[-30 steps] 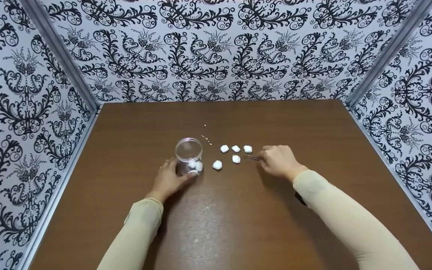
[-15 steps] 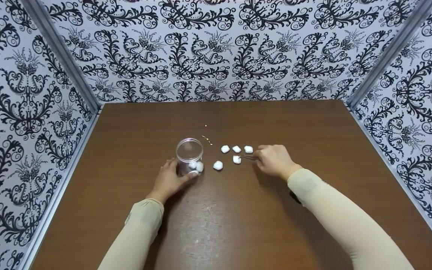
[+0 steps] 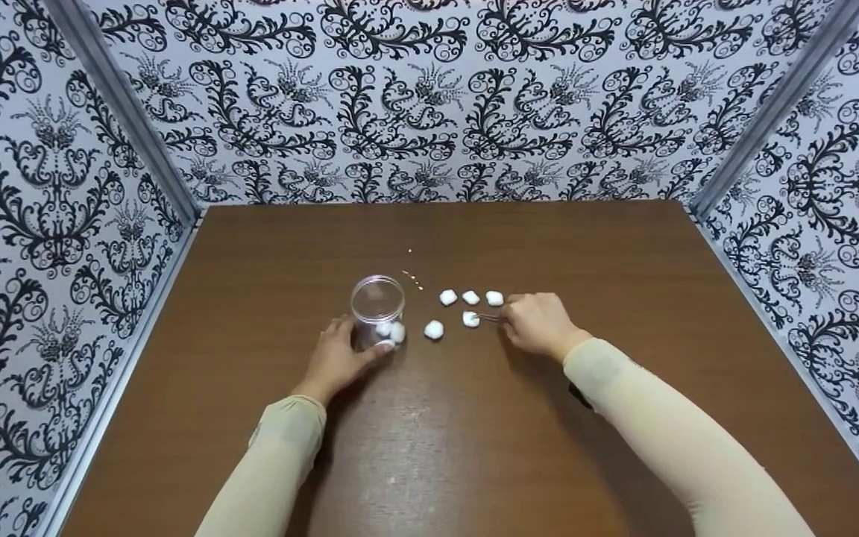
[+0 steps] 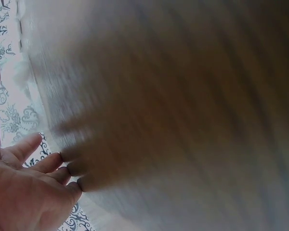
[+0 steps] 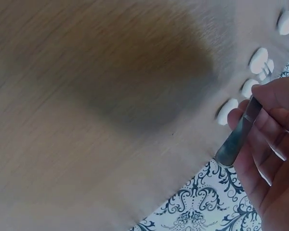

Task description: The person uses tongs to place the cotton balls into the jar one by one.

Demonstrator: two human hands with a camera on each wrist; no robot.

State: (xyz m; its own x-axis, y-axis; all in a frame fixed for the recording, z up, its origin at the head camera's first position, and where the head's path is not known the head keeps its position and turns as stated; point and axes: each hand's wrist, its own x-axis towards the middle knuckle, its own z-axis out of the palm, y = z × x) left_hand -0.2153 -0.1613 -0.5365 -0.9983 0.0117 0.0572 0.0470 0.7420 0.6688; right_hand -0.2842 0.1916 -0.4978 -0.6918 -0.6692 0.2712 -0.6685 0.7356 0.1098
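My left hand (image 3: 336, 356) holds a clear jar (image 3: 377, 300) near its base, thumb in front and fingers on the far left side. A few white cotton balls (image 3: 394, 331) lie inside the jar. My right hand (image 3: 539, 322) pinches metal tweezers (image 3: 488, 318), whose tips touch a cotton ball (image 3: 470, 319) on the table. Seen from the right wrist, the rounded back end of the tweezers (image 5: 234, 144) sticks out between thumb and fingers. In the left wrist view, my left hand (image 4: 29, 187) shows at the lower left, and the jar is only faintly visible.
Three cotton balls (image 3: 471, 297) form a row behind the tweezers, and another cotton ball (image 3: 434, 330) lies just right of the jar. Tiny light bits (image 3: 413, 278) are scattered behind the jar. Patterned walls (image 3: 429, 104) enclose the brown table (image 3: 414, 447) on the back and sides.
My right hand has moved left, bringing the tweezers' tips from beside the front cotton ball onto it. The left hand and jar have stayed in place.
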